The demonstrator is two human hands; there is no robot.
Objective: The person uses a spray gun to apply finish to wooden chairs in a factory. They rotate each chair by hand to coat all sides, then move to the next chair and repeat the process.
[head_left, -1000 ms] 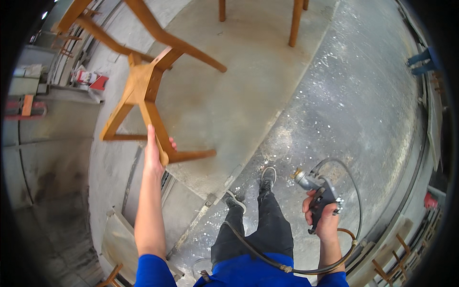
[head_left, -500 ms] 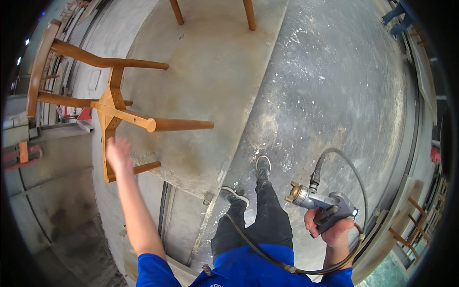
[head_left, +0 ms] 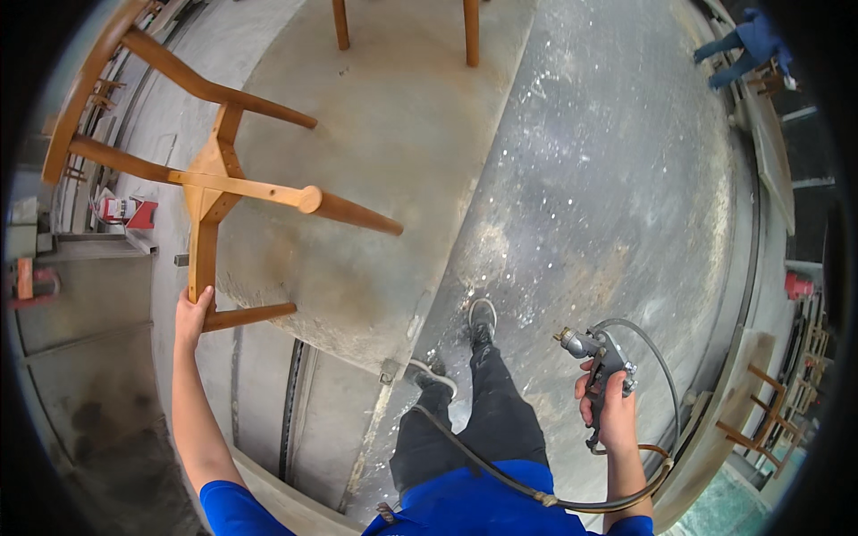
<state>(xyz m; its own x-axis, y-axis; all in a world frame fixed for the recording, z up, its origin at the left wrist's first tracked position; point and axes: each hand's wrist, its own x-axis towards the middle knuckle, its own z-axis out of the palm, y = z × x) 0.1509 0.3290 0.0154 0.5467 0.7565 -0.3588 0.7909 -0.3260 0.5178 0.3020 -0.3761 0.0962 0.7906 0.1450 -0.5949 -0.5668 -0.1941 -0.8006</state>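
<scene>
A brown wooden chair frame (head_left: 207, 174) without a seat stands at the upper left, its crossed rails and legs showing. My left hand (head_left: 190, 314) closes round the near end of one of its rails, thumb on top, next to a short leg. On the right, my right hand (head_left: 615, 413) is wrapped round the handle of a metal spray gun (head_left: 606, 364). The gun's brass-coloured nozzle points up and to the left. A dark hose (head_left: 657, 353) loops off the gun, and a thicker hose (head_left: 483, 462) runs across my waist.
Legs of another wooden piece (head_left: 472, 34) stand on the raised concrete slab (head_left: 375, 161) ahead. A person (head_left: 746, 49) in blue is at the far right. Wooden frames (head_left: 760, 415) lie along the right side. A red object (head_left: 143, 214) sits at the left.
My left hand has gone from a blurred position beside the rail to a hold on its near end. The chair frame has tilted slightly. The spray gun has turned in my right hand.
</scene>
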